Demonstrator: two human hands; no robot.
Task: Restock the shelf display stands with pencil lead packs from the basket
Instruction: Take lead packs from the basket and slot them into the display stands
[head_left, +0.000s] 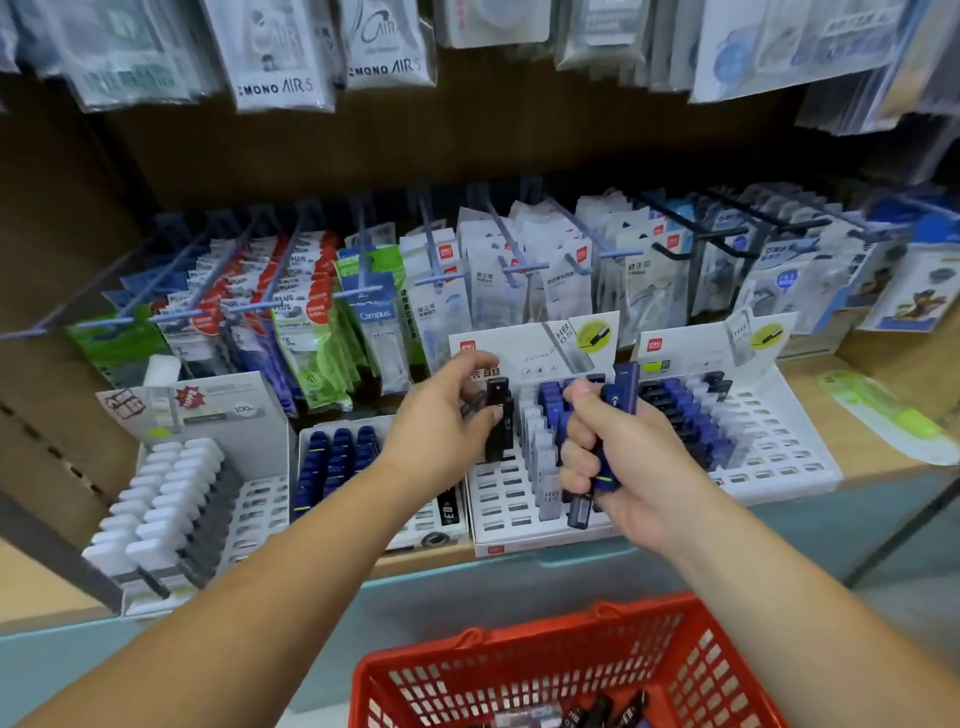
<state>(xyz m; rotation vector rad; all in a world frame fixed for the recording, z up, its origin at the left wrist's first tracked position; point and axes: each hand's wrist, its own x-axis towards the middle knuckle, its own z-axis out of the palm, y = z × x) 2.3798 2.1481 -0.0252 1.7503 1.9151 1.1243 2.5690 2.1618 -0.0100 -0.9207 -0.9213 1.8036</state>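
Being pinched between the thumb and fingers of the left hand (441, 423), a black lead pack (497, 415) was held above the middle display stand (498, 501); entered askew, it could be jammed or neighbouring rows toppled. Several blue packs (621, 395) were clenched in the right hand's (618, 467) curled fingers, and one protruding below might be let slip past the red basket (467, 675).
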